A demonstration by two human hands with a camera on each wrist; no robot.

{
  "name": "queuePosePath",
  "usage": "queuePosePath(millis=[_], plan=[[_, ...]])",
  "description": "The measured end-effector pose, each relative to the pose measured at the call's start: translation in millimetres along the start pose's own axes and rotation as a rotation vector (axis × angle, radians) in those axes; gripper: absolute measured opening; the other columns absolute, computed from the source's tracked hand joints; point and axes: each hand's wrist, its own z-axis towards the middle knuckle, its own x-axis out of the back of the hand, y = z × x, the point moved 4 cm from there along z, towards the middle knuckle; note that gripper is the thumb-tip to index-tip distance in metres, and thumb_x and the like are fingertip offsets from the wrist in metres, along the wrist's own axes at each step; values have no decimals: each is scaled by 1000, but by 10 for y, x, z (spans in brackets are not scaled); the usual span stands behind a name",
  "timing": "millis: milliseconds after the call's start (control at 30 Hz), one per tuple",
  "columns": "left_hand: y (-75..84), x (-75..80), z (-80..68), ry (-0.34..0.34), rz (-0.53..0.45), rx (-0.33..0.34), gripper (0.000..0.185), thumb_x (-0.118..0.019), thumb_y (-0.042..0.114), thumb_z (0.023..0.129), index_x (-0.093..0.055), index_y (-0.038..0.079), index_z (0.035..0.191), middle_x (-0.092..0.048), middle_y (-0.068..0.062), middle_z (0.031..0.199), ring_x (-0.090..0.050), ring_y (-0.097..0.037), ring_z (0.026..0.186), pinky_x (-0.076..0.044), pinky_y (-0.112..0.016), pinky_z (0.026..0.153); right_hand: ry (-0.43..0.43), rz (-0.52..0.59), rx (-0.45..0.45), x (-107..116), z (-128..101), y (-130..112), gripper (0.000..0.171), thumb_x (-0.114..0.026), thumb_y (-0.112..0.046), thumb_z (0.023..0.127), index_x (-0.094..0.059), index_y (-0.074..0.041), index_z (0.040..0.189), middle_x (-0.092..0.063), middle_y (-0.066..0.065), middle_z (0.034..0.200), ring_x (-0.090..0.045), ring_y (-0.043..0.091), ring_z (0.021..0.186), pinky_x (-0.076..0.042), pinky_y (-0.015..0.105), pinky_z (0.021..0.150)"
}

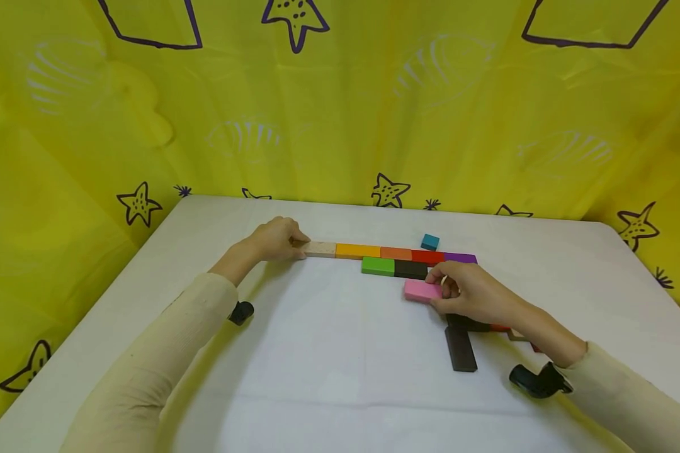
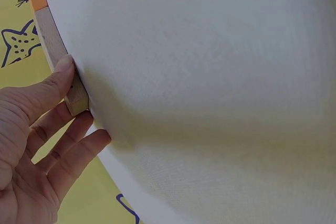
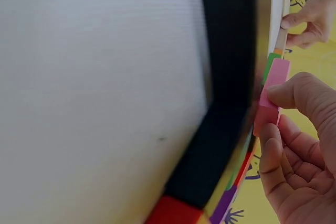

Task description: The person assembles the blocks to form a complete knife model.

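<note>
From the head view I see my left hand (image 1: pixel 274 240) pressing fingertips on the natural wood block (image 1: pixel 319 249) ending the coloured row near the table's (image 1: pixel 328 371) far edge, my right hand (image 1: pixel 469 292) pinching the pink block (image 1: pixel 422 290) mid-table, left wrist view, relaxed fingers (image 2: pixel 52 90) against the wood block (image 2: pixel 59 56), right wrist view, thumb and fingers (image 3: pixel 294 95) clamping the pink block (image 3: pixel 273 95).

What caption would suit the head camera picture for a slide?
Left hand steadies the pale end of a row of coloured blocks while the right hand holds a pink block.
</note>
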Motion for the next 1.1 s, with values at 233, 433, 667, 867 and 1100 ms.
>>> queuePosePath(millis=[233, 433, 667, 867, 1100], plan=[[-1, -21, 13, -5, -7, -1, 39, -77, 19, 82, -69, 8, 118, -63, -4, 91, -48, -19, 79, -38, -31, 66, -20, -2, -15, -5, 97, -42, 30, -78, -13, 79, -62, -7, 104, -55, -1, 74, -52, 16, 72, -46, 23, 59], [-2, -9, 16, -5, -5, 16, 39, -77, 19, 82, -69, 9, 119, -64, -4, 93, -49, -19, 80, -39, -31, 67, -32, -4, -14, -37, 163, -41, 30, -77, -12, 79, -62, -6, 104, -54, -1, 72, -51, 15, 70, -45, 24, 58], [-14, -4, 19, -5, -3, 18, 39, -77, 20, 82, -69, 9, 119, -63, -4, 92, -49, -19, 80, -40, -31, 68, -33, -14, -13, -62, 209, -31, 30, -78, -11, 78, -63, -5, 103, -54, -2, 72, -51, 15, 69, -45, 23, 58], [-10, -7, 16, -8, -1, 17, 40, -77, 20, 82, -69, 9, 119, -63, -4, 90, -49, -19, 80, -39, -31, 67, 0, -49, -5, -44, 211, -26, 28, -80, -13, 77, -66, -7, 100, -56, -2, 75, -52, 15, 71, -47, 24, 61], [-5, -5, 9, -9, -9, 34, 40, -77, 20, 82, -68, 9, 119, -63, -4, 91, -48, -19, 80, -39, -32, 67, 43, -79, 24, -33, 211, -26, 22, -81, -15, 76, -68, -10, 94, -59, -4, 78, -53, 14, 74, -48, 24, 65]])
